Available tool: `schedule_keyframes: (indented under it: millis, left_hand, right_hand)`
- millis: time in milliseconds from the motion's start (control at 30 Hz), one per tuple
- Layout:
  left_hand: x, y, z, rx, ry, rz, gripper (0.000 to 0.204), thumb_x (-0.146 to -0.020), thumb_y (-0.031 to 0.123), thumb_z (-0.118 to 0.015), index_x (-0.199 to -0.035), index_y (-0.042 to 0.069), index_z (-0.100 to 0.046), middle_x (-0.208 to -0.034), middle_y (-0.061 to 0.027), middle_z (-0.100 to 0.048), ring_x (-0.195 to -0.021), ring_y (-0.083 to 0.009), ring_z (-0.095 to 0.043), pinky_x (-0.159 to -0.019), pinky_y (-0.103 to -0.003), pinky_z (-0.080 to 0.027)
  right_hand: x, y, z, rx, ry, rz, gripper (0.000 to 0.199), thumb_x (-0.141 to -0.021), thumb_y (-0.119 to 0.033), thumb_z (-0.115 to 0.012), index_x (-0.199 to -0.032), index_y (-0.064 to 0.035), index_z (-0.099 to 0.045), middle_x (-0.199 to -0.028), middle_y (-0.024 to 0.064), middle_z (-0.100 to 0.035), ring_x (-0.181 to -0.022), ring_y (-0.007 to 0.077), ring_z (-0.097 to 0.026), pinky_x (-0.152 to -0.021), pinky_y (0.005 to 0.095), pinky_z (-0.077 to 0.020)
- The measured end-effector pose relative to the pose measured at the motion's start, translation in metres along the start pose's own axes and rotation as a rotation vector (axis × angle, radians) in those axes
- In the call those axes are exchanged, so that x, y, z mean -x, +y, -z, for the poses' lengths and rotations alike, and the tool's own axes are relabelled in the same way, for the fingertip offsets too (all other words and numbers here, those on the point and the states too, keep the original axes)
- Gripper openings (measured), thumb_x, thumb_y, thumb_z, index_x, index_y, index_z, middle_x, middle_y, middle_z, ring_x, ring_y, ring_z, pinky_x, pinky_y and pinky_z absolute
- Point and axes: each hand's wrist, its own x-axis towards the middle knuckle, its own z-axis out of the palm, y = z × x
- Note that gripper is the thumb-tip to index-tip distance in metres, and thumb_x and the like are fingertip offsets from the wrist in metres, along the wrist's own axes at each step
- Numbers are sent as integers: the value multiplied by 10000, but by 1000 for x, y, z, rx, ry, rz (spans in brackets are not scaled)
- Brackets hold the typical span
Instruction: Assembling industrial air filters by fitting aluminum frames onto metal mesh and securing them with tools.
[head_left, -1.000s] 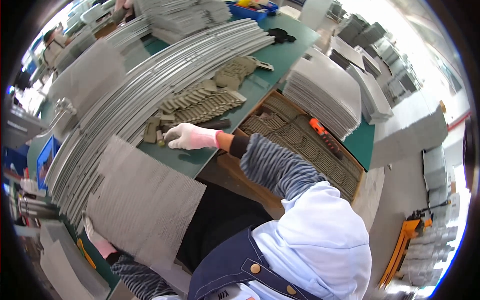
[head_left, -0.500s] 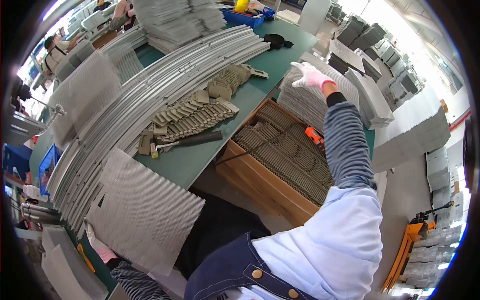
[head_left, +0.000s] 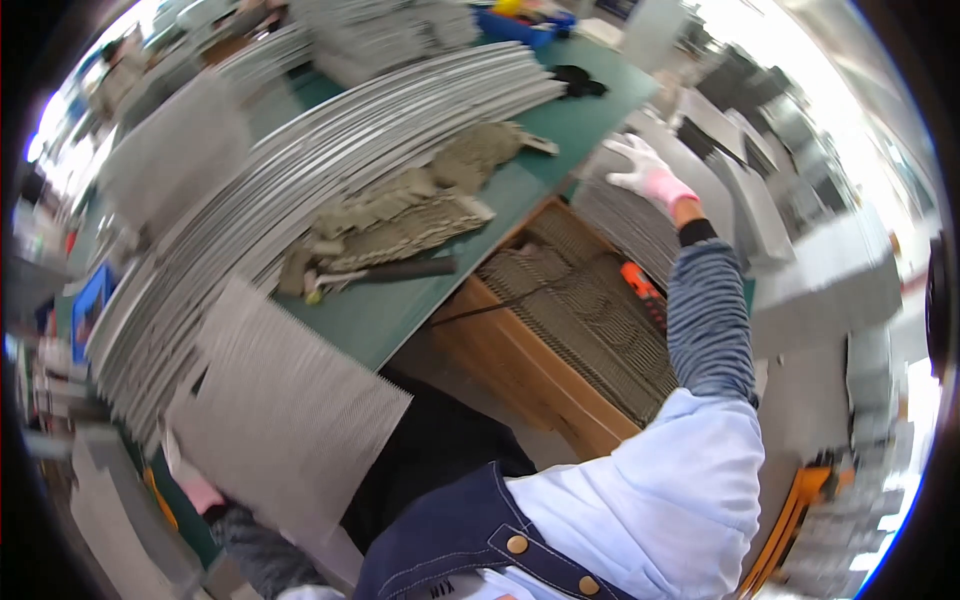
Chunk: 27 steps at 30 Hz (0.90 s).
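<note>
Both hands wear white gloves with pink cuffs. Far out in front, the right hand [head_left: 648, 172] lies spread wide on top of a stack of grey ribbed sheets [head_left: 628, 222], with nothing pinched in it. Down low and close to the body, the left hand [head_left: 203, 494] holds the bottom edge of a big grey ribbed sheet [head_left: 285, 410]; how tightly the fingers close cannot be seen, because the sheet hides them.

It looks like the moment of getting one more sheet off the stack. To lift just one, the fingers need to curl under its edge and peel it away from the rest.

Between the two hands is the green tabletop [head_left: 380, 310]. On it lie a long bundle of shiny metal rods [head_left: 330, 165], a pile of tan corrugated pieces [head_left: 400, 215] and a dark-handled tool [head_left: 385, 272]. Under the right arm is a wooden box [head_left: 525, 375] full of ribbed pieces, with an orange tool [head_left: 642, 288] inside. The box and the table edge are what the arm must stay above.
</note>
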Motion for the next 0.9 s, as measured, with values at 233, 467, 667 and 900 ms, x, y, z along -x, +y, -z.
schedule_keyframes:
  millis: [233, 467, 667, 900]
  left_hand:
    - [-13, 12, -15, -343, 37, -572, 404, -926, 70, -395, -1287, -54, -526, -1294, -213, -564, -1242, -283, -516, -1067, -340, -377]
    - [-18, -55, 17, -254, 148, -398, 448, -1027, 206, -362, -1410, -26, -365, -1316, -201, -538, -1245, -264, -507, -1048, -285, -385]
    - [-4, -6, 0, 298, 10, -252, 404, -1012, 276, -448, -1237, -38, -564, -1175, -80, -619, -1087, -132, -556, -972, -243, -419]
    - [-21, -35, -3, -153, 29, -645, 329, -943, 95, -412, -1156, 3, -645, -1238, -147, -608, -1203, -245, -533, -1061, -330, -383]
  right_hand:
    - [19, 35, 15, -235, 29, 245, 477, -784, -104, -711, -1236, -27, -581, -1272, 160, -571, -1211, 284, -512, -1046, 362, -383]
    - [-26, 37, -8, -88, -59, 189, 326, -714, 35, -698, -1011, -34, -583, -1065, 74, -568, -1012, 228, -544, -954, 318, -410]
    - [-19, 75, 24, -246, 164, 4, 403, -805, 21, -626, -1198, -43, -568, -1188, 114, -586, -1060, 237, -577, -928, 334, -449]
    - [130, -18, 27, 279, 238, 42, 1093, -632, -324, -813, -1496, -20, -215, -1523, 222, -263, -1432, 332, -202, -1177, 387, -153]
